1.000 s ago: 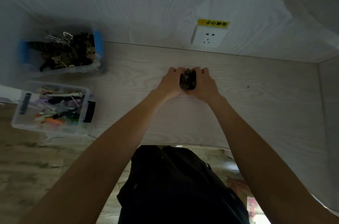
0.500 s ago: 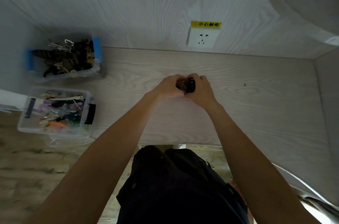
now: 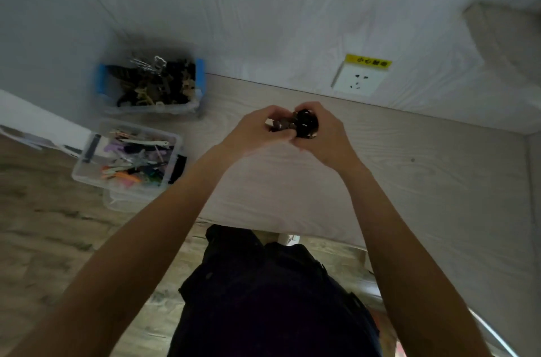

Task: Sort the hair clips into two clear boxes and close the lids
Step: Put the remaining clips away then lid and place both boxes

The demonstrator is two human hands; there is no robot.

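Single view only, head-worn, wide-angle. Looks forward and steeply down over both forearms, which enter from lower corners and converge just above frame centre. Table [image 3: 409,181] fills middle band; wall [image 3: 263,5] with socket [image 3: 358,84] occupies upper frame; floor [image 3: 44,225] at lower left. Close range: hands within arm's reach, wearer's dark clothing at bottom centre. Edges bowed by lens; left side slightly blurred. No second view to compare.

One blurred warning sticker
The yellow sticker [image 3: 368,62] just above the wall socket [image 3: 359,84] bears dark characters, too blurred to read.
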